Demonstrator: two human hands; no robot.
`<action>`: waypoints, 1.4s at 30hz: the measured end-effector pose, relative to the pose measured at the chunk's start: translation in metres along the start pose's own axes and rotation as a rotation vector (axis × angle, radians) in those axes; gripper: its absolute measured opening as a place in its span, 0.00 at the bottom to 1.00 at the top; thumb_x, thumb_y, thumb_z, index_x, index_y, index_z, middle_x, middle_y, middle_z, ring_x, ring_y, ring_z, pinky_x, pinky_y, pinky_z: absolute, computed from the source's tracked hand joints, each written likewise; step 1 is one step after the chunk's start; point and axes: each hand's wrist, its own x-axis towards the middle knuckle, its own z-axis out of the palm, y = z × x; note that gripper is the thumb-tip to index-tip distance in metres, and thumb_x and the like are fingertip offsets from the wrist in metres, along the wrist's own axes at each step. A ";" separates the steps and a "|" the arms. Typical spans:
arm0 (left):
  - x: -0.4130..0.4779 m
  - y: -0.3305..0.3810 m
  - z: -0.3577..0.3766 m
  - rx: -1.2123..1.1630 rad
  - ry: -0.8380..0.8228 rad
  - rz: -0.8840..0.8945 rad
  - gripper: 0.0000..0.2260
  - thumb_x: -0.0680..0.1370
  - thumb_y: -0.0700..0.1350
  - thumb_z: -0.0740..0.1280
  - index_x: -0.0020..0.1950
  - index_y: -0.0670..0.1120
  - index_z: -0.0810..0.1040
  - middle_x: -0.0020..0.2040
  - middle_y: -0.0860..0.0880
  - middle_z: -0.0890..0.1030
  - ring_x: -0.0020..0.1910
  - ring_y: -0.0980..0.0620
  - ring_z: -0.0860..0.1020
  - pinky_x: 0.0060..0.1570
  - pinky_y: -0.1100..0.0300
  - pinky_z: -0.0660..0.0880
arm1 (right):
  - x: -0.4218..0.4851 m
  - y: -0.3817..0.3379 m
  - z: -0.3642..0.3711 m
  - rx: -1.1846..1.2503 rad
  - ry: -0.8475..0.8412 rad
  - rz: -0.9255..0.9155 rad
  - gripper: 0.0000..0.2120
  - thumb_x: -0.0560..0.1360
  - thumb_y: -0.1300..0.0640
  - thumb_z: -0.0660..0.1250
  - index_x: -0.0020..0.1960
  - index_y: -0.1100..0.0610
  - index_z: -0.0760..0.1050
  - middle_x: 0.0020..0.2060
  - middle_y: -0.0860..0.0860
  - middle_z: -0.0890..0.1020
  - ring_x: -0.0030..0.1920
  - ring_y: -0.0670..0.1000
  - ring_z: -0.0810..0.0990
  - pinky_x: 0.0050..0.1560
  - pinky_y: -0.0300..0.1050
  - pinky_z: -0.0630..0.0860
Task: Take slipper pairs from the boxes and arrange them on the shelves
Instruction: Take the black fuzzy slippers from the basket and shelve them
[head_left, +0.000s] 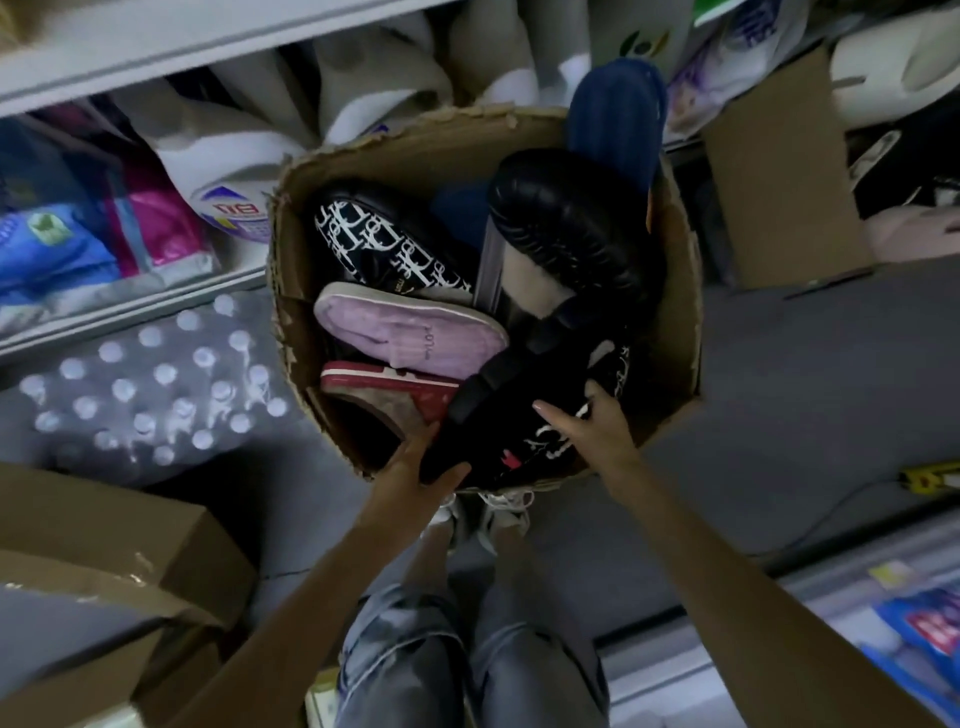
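An open cardboard box (680, 291) stands on the floor, packed with slippers. Inside lie a black slipper with white lettering (384, 244), a pink slipper sole (410, 332), a red-edged slipper (384, 387), a large glossy black slipper (566, 218) and a blue one (618, 114) sticking up at the back. At the box's near side a black slipper with white and red print (514, 436) is held between both hands. My left hand (415, 470) grips its left end, thumb on top. My right hand (592, 431) curls over its right side.
A shrink-wrapped pack of water bottles (150, 384) lies left of the box. Metal shelves (135, 47) with bags and packets rise behind. Other cardboard boxes stand at the lower left (104, 561) and upper right (779, 171). A low shelf (857, 582) runs along the right.
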 end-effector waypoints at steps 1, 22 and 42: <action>0.000 0.003 0.002 -0.025 -0.006 0.000 0.29 0.76 0.54 0.69 0.75 0.51 0.64 0.66 0.48 0.75 0.61 0.48 0.76 0.62 0.56 0.72 | 0.001 -0.002 0.004 0.010 0.003 -0.024 0.17 0.71 0.58 0.74 0.57 0.59 0.76 0.50 0.52 0.82 0.55 0.52 0.80 0.59 0.47 0.76; 0.000 0.072 -0.109 -0.324 -0.090 0.077 0.45 0.48 0.58 0.77 0.64 0.57 0.70 0.56 0.58 0.79 0.55 0.65 0.76 0.49 0.72 0.72 | -0.033 -0.120 0.028 0.365 -0.212 -0.180 0.03 0.78 0.57 0.66 0.49 0.49 0.74 0.45 0.43 0.81 0.45 0.38 0.80 0.46 0.29 0.76; 0.012 0.057 -0.180 -1.013 0.224 -0.011 0.21 0.73 0.50 0.66 0.66 0.50 0.76 0.58 0.50 0.83 0.52 0.54 0.82 0.46 0.61 0.80 | 0.082 -0.168 -0.060 -0.274 0.197 -0.369 0.21 0.78 0.43 0.62 0.69 0.49 0.69 0.68 0.53 0.69 0.69 0.52 0.66 0.70 0.46 0.62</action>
